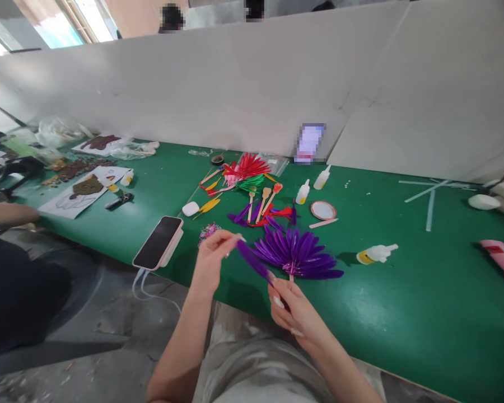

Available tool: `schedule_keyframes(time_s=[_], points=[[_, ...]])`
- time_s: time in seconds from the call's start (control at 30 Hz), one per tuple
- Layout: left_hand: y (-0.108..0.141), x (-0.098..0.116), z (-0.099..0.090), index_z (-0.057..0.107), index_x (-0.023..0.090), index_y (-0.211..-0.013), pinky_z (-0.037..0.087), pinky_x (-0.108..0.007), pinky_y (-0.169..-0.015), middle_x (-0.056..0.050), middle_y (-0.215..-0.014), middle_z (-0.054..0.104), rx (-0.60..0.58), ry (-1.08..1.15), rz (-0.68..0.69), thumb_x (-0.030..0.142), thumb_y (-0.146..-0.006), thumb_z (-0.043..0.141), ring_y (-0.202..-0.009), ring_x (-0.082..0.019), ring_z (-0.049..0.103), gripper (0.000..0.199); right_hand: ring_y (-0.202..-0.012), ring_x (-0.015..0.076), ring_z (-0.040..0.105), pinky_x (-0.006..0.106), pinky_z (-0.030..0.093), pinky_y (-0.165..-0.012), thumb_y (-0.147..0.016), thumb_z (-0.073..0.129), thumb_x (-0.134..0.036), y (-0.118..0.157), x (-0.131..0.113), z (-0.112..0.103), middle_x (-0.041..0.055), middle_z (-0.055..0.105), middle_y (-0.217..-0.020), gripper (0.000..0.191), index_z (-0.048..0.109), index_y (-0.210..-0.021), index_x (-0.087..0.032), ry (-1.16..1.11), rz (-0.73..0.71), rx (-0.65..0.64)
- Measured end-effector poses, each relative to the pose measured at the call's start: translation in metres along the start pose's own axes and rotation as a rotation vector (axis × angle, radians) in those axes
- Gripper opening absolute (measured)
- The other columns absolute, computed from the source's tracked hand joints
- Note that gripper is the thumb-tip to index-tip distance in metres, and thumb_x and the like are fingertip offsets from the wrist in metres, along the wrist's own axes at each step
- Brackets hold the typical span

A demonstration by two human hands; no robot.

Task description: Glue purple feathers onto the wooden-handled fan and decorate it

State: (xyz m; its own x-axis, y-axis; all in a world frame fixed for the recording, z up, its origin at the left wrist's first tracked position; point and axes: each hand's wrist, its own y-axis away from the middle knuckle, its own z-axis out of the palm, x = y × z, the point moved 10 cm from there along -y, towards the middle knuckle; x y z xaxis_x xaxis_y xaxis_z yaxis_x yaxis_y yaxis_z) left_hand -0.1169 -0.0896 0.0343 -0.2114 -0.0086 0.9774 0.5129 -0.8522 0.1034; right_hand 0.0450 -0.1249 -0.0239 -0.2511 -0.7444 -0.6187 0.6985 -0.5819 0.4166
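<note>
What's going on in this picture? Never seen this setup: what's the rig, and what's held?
No machine here: just a person's bare left hand and right hand. The one picture comes from a camera on that person's head, looking forward and down. The hands pinch a purple feather, one near each end. Just beyond the right hand is a fan of purple feathers; whether the hand touches its stick, I can't tell. The green table also bears red feathers, a dark-screened phone and a white bottle.
</note>
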Motion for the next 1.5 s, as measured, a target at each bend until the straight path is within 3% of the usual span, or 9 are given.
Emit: schedule_keyframes(time_s=[0.13, 0.37, 0.57, 0.67, 0.77, 0.9, 1.23, 1.33, 1.5], points=[[-0.011, 0.014, -0.044, 0.064, 0.015, -0.072, 0.031, -0.018, -0.048, 0.000, -0.065, 0.058, 0.258, 0.049, 0.123, 0.036, -0.059, 0.072, -0.051, -0.005, 0.040, 0.026, -0.021, 0.0003, 0.011, 0.013, 0.012, -0.023, -0.071, 0.060, -0.055, 0.002, 0.002, -0.008, -0.0137, 0.024, -0.025, 0.043, 0.044, -0.054, -0.018, -0.019, -0.014, 0.032], [0.019, -0.036, 0.045, 0.068, 0.013, -0.076, 0.036, -0.019, -0.050, -0.002, -0.064, 0.060, -0.315, -0.284, -0.148, 0.040, -0.064, 0.069, -0.055, -0.008, 0.046, 0.030, -0.019, 0.0019, 0.013, 0.016, 0.014, -0.024, -0.073, 0.054, -0.059, 0.001, 0.000, -0.014, -0.0132, 0.023, -0.024, 0.046, 0.044, -0.053, -0.018, -0.006, -0.038, 0.066], [-0.017, -0.029, 0.039, 0.065, 0.013, -0.069, 0.029, -0.018, -0.043, 0.003, -0.050, 0.050, -0.177, -0.332, -0.074, 0.041, -0.062, 0.069, -0.046, -0.006, 0.039, 0.029, -0.026, 0.0055, 0.031, 0.018, 0.024, -0.031, -0.086, 0.036, -0.054, 0.020, -0.016, -0.037, -0.0090, 0.038, -0.035, 0.043, 0.051, -0.070, -0.017, 0.439, -0.207, 0.184], [-0.041, -0.015, 0.045, 0.063, 0.014, -0.067, 0.026, -0.019, -0.043, 0.004, -0.049, 0.046, -0.203, -0.398, -0.010, 0.038, -0.061, 0.071, -0.045, -0.005, 0.036, 0.027, -0.049, 0.0102, 0.051, 0.021, 0.039, -0.049, -0.085, 0.049, -0.035, 0.039, -0.035, -0.041, -0.0014, 0.056, -0.056, 0.021, 0.055, -0.076, -0.018, 0.985, -0.439, 0.309], [-0.052, -0.006, 0.072, 0.061, 0.014, -0.063, 0.028, -0.019, -0.046, 0.004, -0.049, 0.045, -0.306, -0.496, 0.056, 0.037, -0.061, 0.071, -0.048, -0.006, 0.036, 0.026, -0.081, 0.0164, 0.058, 0.031, 0.044, -0.075, -0.084, 0.051, -0.022, 0.050, -0.040, -0.028, 0.0047, 0.065, -0.083, 0.008, 0.059, -0.084, -0.018, 1.292, -0.661, 0.267], [-0.055, -0.011, 0.120, 0.061, 0.014, -0.062, 0.033, -0.021, -0.052, 0.002, -0.054, 0.051, -0.478, -0.575, 0.112, 0.041, -0.065, 0.067, -0.054, -0.010, 0.044, 0.027, -0.110, 0.0187, 0.051, 0.043, 0.029, -0.103, -0.084, 0.051, -0.019, 0.053, -0.037, -0.022, 0.0057, 0.062, -0.110, 0.020, 0.057, -0.103, -0.020, 1.476, -0.784, 0.197], [-0.076, -0.045, 0.174, 0.062, 0.016, -0.094, 0.037, -0.023, -0.055, 0.000, -0.061, 0.056, -0.684, -0.671, 0.113, 0.047, -0.079, 0.047, -0.053, -0.012, 0.049, 0.037, -0.122, 0.0149, 0.041, 0.039, 0.026, -0.108, -0.089, 0.039, -0.016, 0.062, -0.037, -0.039, 0.0044, 0.053, -0.126, 0.032, 0.051, -0.119, -0.019, 1.619, -0.727, 0.113], [-0.078, -0.058, 0.189, 0.066, 0.016, -0.091, 0.037, -0.024, -0.062, -0.003, -0.075, 0.063, -0.777, -0.874, 0.179, 0.050, -0.073, 0.055, -0.067, -0.015, 0.054, 0.040, -0.129, 0.0177, 0.031, 0.043, 0.024, -0.108, -0.088, 0.042, -0.020, 0.063, -0.050, -0.040, 0.0080, 0.044, -0.135, 0.041, 0.041, -0.129, -0.016, 1.647, -0.815, 0.207], [-0.073, -0.080, 0.208, 0.069, 0.013, -0.080, 0.032, -0.023, -0.054, -0.002, -0.061, 0.060, -0.927, -1.034, 0.154, 0.056, -0.072, 0.052, -0.057, -0.014, 0.049, 0.047, -0.134, 0.0272, 0.016, 0.052, 0.021, -0.105, -0.086, 0.046, -0.038, 0.054, -0.074, -0.053, 0.0106, 0.023, -0.146, 0.059, 0.027, -0.139, -0.020, 1.736, -0.807, 0.531]])
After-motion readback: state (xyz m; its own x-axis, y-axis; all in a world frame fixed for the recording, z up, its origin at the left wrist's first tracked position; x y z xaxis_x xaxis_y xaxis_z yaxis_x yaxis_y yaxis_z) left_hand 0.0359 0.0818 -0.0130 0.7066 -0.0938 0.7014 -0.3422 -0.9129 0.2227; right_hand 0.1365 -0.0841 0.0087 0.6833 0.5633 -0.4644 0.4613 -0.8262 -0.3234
